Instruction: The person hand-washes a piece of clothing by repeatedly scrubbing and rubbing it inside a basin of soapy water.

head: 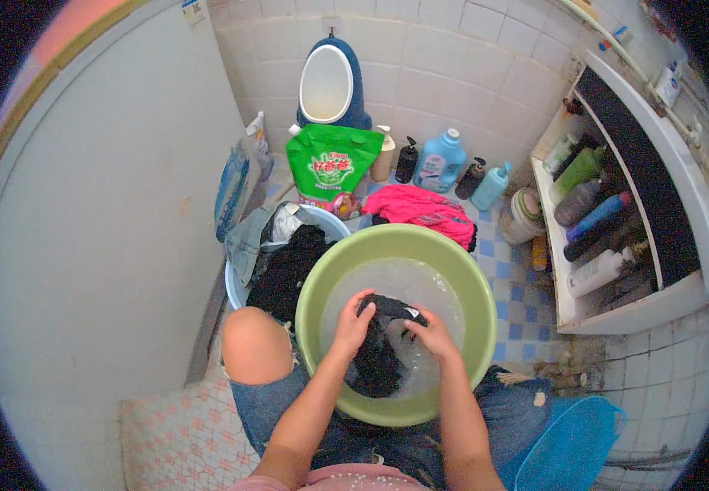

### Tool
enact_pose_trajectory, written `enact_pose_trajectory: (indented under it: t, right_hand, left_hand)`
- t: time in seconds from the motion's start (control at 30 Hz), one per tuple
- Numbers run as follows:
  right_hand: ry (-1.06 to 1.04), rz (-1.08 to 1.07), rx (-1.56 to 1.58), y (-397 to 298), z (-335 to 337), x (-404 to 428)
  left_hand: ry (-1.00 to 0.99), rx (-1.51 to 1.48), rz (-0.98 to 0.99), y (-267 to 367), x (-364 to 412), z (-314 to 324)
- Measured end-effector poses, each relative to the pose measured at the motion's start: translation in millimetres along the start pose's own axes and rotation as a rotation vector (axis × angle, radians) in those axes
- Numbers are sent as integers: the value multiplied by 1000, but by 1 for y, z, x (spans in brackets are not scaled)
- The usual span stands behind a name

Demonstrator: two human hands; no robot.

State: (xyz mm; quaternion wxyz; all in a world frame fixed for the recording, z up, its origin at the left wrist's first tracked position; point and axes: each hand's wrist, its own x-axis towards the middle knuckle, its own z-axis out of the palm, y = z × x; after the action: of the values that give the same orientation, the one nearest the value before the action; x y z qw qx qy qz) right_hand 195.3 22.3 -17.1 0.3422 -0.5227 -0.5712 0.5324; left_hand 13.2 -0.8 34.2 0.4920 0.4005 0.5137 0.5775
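Observation:
Between my knees stands a round green plastic basin point(482, 294) holding cloudy water point(354, 282). A black garment point(379, 368) lies partly in that water, and its upper edge is raised between my hands. My left hand point(355, 319) grips one end of this edge, thumb on top. At the other end, my right hand point(431, 331) pinches the cloth beside a small white label point(412, 312). The lower part of the garment hangs down into the left side of the basin.
Left of the basin, a light blue tub point(330, 220) holds denim and black clothes point(293, 264). Pink cloth point(419, 205) lies behind it, near a green detergent pouch point(334, 162) and several bottles point(440, 161). A shelf unit point(636, 307) stands right; a blue plastic container point(575, 442) sits at lower right.

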Motion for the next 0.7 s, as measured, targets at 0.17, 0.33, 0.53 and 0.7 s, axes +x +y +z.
enact_pose_trajectory:
  t: [0.17, 0.33, 0.53, 0.7]
  right_hand:
    - [-51, 157, 672, -17, 5, -1]
    - [68, 170, 1070, -37, 15, -7]
    - [31, -141, -151, -55, 41, -20]
    - [108, -319, -734, -60, 66, -29]
  left_hand:
    - [75, -394, -381, -17, 1, -9]
    - [-68, -146, -506, -33, -4, -4]
    - [99, -76, -491, -100, 3, -14]
    - [-2, 204, -245, -61, -19, 12]
